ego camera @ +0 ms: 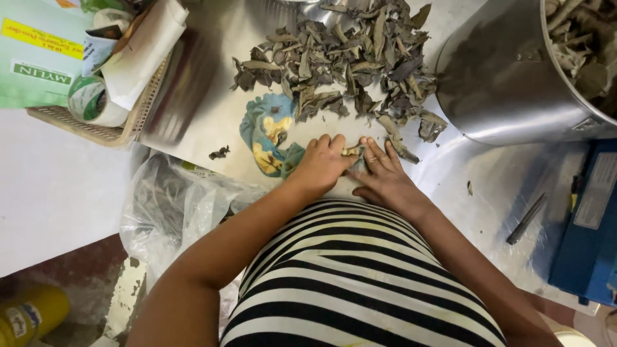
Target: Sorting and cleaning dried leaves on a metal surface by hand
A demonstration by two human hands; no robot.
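Left hand (pixel 323 164) and right hand (pixel 384 173): both grips pinching 1 dried leaf piece (pixel 351 151); leaf pile (pixel 347 54) on steel desk (pixel 212 96).

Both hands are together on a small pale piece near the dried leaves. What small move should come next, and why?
Probably the left hand and right hand should pull the small pale piece apart or strip it. Both hands pinch it between them on the metal table, just short of the pile of dried leaves, so it seems not yet sorted.
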